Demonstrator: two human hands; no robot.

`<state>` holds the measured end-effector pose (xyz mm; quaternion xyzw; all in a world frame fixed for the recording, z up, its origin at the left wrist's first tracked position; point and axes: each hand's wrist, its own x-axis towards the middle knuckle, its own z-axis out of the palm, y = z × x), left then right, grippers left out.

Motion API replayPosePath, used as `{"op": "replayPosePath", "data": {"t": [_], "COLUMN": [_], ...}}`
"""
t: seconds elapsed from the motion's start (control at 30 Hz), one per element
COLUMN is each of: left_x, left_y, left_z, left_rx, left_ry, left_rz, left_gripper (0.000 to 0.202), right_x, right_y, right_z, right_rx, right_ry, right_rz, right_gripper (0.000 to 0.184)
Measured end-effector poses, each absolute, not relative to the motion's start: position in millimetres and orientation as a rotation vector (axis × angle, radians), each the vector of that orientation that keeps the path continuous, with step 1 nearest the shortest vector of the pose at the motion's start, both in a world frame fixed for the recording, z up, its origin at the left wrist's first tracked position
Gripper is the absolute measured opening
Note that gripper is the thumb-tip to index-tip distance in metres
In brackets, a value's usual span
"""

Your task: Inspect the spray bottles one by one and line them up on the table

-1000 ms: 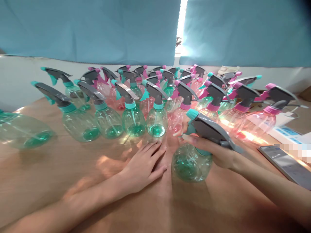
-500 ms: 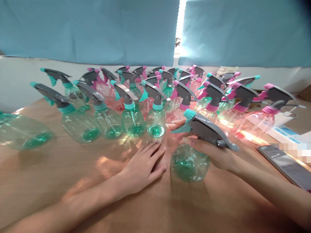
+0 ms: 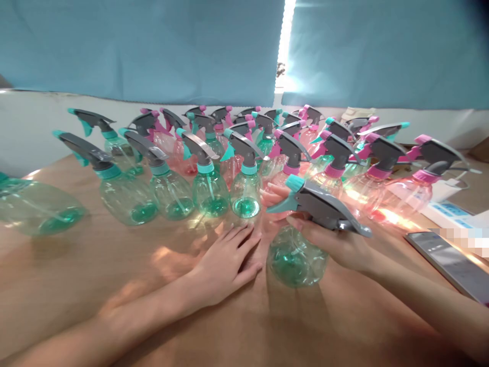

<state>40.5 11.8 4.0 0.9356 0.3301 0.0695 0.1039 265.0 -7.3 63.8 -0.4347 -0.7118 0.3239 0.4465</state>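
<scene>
Right hand: fingers closed round the neck of a green spray bottle, just right of and below frame centre; fingertips show past the trigger. Nozzle points left; long axis tilted, base lower left, head upper right. Left hand: flat on table, fingers slightly spread.

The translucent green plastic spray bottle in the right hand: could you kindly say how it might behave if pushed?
The translucent green plastic spray bottle is probably light for its size, as its transparent plastic looks thin. Its grey-and-teal trigger head juts out sideways, so a push there could tip it if stood up. Being rounded and shiny, it may feel slippery.
</scene>
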Motion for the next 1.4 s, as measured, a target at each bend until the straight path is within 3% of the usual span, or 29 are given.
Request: {"op": "replayPosePath", "data": {"t": [0.4,0.57,1.0,1.2,1.4], "left_x": [41,40,40,39,40], "left_y": [11,12,11,12,13], "left_z": [5,3,3,1,1], "left_rx": [2.743,2.747,2.748,2.751,2.762], "left_ry": [0.972,0.972,0.971,0.971,0.965], "left_rz": [0.229,0.228,0.251,0.239,0.238], "left_gripper": [0.051,0.052,0.05,0.051,0.051], "right_x": [268,272,271,264,269], "right_y": [-10,-8,-11,-12,-12], "right_z": [68,71,65,73,63], "right_rx": [-1.022,-0.969,-1.106,-1.052,-1.019], "right_ry": [-1.757,-1.769,-1.663,-1.653,-1.665], "right_rz": [1.002,1.178,1.078,1.121,1.136], "right_gripper": [0.007,0.022,0.013,0.019,0.007]}}
